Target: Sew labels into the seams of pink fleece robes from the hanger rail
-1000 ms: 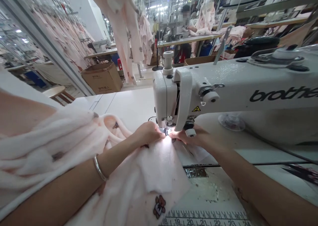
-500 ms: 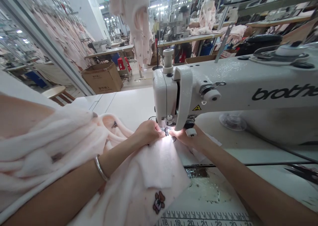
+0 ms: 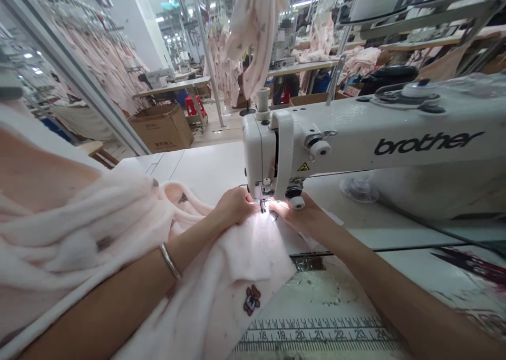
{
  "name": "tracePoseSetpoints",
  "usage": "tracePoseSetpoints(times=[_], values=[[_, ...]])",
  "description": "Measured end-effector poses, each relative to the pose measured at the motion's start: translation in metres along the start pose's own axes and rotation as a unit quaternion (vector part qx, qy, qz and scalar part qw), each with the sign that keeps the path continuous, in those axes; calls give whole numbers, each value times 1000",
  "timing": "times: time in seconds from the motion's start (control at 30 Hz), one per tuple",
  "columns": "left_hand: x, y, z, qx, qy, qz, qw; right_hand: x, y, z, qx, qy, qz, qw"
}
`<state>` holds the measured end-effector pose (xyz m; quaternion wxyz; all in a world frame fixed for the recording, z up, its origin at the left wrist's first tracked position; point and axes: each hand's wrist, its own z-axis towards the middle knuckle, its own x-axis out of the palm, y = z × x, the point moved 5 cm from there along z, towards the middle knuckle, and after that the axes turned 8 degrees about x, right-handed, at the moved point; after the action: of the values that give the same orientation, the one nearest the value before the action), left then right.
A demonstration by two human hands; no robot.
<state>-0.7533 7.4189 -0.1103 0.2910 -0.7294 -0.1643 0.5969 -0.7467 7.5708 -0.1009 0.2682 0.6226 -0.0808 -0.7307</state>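
Pale pink fleece fabric (image 3: 253, 252) with a printed brown bear lies under the lit presser foot (image 3: 263, 206) of a white sewing machine (image 3: 316, 154). Just left of the foot, my left hand (image 3: 236, 204) pinches the fabric's edge between thumb and fingers; a silver bangle (image 3: 171, 260) circles that wrist. My right hand (image 3: 298, 215) reaches in from the right, its fingers closed on the fabric beside the foot and partly hidden behind the machine head. More of the fleece lies bunched across the left side, under and beyond my left forearm.
A measuring tape strip (image 3: 316, 334) runs along the front edge. Dark-bladed snips (image 3: 470, 265) lie at the right, and a clear bobbin-like disc (image 3: 359, 190) sits under the machine arm. Beyond the table stand a cardboard box (image 3: 162, 128), hanging pink garments (image 3: 256, 38) and other sewing stations.
Both hands stay beside the presser foot with the fabric. My view has shifted slightly, bringing more of the machine arm in. A hanging garment in the background has moved right.
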Motion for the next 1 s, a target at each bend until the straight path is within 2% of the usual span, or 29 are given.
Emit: tracePoseSetpoints(times=[0.1, 0.13, 0.2, 0.27, 0.33, 0.47, 0.73, 0.83, 1.0], values=[[0, 0, 0, 6, 4, 4, 1000, -12, 5, -24, -1, -45, -78, 996], [0, 0, 1, 8, 5, 3, 1000, -16, 11, -35, -20, -72, -114, 991], [1, 1, 1, 12, 7, 2, 1000, -18, 26, -58, -102, -106, -160, 976], [1, 1, 1, 19, 8, 1, 1000, -10, 39, -77, -192, -88, -148, 966], [1, 1, 2, 22, 9, 5, 1000, 2, 46, -85, -227, -38, -108, 967], [1, 2, 4, 27, 5, 14, 1000, 16, 45, -82, -224, 3, -96, 970], [3, 6, 7, 23, 2, 16, 1000, 18, 46, -80, -245, -14, -95, 965], [3, 7, 7, 22, -1, 8, 1000, 15, 44, -78, -243, -12, -81, 967], [5, 9, 4, 3, -8, -1, 1000, 0, 33, -75, -247, -2, -88, 965]])
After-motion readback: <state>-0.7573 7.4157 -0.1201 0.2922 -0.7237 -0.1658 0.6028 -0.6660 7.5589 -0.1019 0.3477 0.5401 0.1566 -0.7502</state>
